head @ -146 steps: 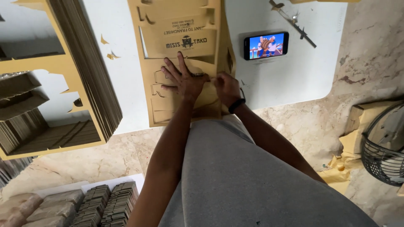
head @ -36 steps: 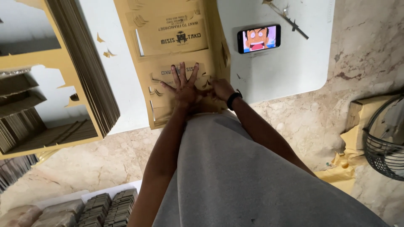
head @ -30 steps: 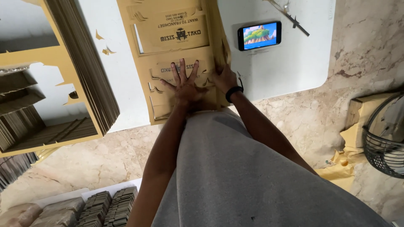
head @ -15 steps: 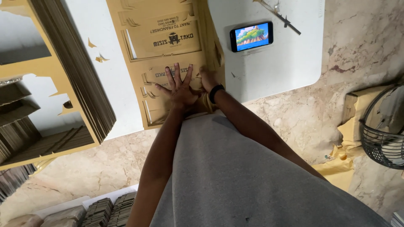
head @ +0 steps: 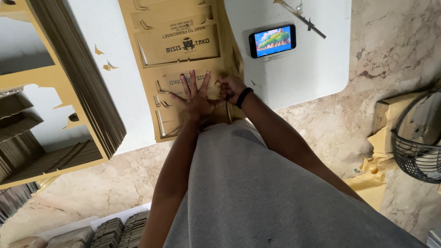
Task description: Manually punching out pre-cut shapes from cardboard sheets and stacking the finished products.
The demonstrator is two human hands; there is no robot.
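Soft, even indoor light is being cast from above, only faint shadows are being thrown under the left hand on the die-cut cardboard sheet, the phone screen is being rendered brightly, and edges are being bent by wide-angle distortion.

Left hand flat, right hand fisted on die-cut cardboard sheet.

Lit phone screen beside printed cardboard sheet
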